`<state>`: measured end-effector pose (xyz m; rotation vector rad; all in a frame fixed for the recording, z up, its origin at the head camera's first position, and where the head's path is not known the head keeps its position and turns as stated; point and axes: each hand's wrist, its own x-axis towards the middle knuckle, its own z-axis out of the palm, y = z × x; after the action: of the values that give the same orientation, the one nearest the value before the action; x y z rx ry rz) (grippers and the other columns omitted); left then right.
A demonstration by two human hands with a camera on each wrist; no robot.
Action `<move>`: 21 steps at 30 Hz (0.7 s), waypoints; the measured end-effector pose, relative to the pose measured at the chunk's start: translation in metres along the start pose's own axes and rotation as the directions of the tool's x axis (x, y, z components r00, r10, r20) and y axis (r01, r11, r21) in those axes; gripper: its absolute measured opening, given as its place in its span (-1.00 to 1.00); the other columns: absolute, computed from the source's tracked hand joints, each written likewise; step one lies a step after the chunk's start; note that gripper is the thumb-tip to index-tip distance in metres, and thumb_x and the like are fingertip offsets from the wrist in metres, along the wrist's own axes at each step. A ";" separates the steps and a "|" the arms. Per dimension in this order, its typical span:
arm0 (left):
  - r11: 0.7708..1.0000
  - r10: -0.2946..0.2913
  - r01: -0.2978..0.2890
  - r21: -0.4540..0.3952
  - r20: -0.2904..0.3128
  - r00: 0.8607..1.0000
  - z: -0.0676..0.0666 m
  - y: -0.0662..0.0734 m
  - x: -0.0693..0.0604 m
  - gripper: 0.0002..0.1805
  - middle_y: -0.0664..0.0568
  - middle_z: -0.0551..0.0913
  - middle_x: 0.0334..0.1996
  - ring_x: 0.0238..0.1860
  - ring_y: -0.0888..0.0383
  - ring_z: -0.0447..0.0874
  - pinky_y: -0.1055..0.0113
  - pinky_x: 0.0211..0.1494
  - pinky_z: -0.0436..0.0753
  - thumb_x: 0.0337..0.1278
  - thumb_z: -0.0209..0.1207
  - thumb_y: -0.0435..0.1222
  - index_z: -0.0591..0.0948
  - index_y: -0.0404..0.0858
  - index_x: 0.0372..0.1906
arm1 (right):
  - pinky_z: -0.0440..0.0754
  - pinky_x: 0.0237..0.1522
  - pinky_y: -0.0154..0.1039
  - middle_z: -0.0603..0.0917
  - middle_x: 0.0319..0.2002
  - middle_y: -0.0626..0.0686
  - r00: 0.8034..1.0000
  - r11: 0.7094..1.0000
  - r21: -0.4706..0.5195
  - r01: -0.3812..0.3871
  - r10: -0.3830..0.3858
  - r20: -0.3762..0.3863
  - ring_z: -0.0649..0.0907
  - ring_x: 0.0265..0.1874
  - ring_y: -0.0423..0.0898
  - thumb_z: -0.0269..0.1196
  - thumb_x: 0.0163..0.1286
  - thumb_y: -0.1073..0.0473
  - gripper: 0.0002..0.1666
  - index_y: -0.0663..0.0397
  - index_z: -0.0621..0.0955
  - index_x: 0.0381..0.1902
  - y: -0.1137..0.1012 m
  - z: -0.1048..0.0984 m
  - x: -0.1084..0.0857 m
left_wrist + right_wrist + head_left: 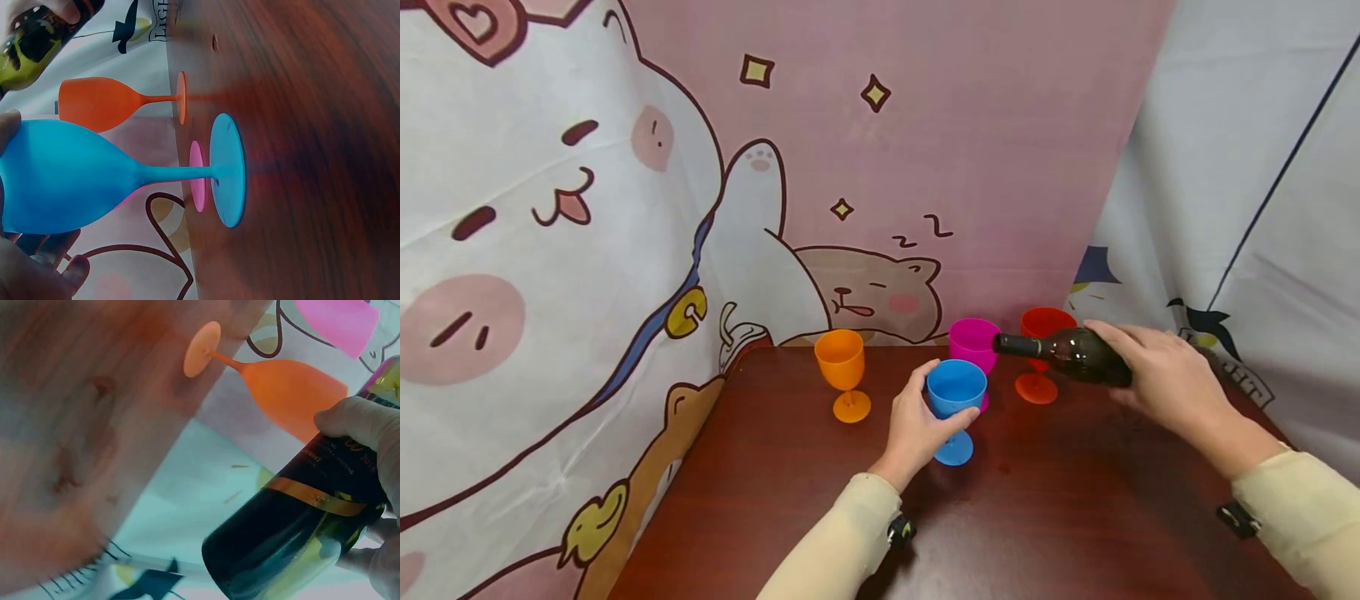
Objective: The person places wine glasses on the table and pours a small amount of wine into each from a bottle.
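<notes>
My left hand (pixel 917 425) holds a blue plastic goblet (pixel 955 387) by its bowl, thumb on the near side and fingers on the far side. The goblet is upright, its round foot (pixel 228 170) at the tabletop. In my right hand (pixel 1172 379) is a dark glass wine bottle (pixel 1086 357), gripped round its body and tipped nearly level. Its mouth points left, a little up and right of the blue goblet's rim in the head view. A dark label with a gold band (pixel 319 497) shows in the right wrist view. Whether anything flows out, I cannot tell.
Behind the blue goblet stands a magenta goblet (pixel 973 340), partly hidden. A red goblet (pixel 1037 389) is partly behind the bottle, and an orange one (pixel 841 358) stands to the left. The brown wooden table (pixel 760 500) meets a cartoon-printed cloth (pixel 985 167) at its back edge.
</notes>
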<state>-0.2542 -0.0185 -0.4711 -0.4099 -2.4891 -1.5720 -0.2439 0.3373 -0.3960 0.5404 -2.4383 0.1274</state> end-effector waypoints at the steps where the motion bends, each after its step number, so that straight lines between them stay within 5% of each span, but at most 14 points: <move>1: 1.000 -0.002 0.002 -0.002 0.002 1.000 0.000 0.000 0.000 -0.04 0.05 0.61 0.41 0.35 -0.05 0.64 -0.07 0.27 0.77 0.13 0.54 0.08 0.31 0.10 0.59 | 0.63 0.02 0.39 0.73 0.09 0.22 1.000 0.999 -0.013 0.029 -0.029 -0.007 0.71 -0.06 0.36 0.77 -0.30 0.23 0.31 -0.28 0.48 0.50 -0.002 -0.002 0.004; 21: 1.000 0.018 -0.018 -0.004 -0.004 1.000 -0.002 0.001 -0.002 -0.03 0.06 0.62 0.41 0.37 -0.02 0.65 -0.08 0.33 0.73 0.15 0.53 0.08 0.33 0.02 0.59 | 0.48 0.24 0.54 0.71 0.12 0.34 0.973 0.959 -0.174 0.225 -0.210 0.101 0.70 0.09 0.37 0.67 -0.04 0.31 0.13 -0.22 0.46 0.50 -0.026 -0.019 0.034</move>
<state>-0.2523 -0.0201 -0.4704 -0.4282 -2.4730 -1.5705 -0.2468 0.3054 -0.3618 0.7369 -2.4176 -0.2143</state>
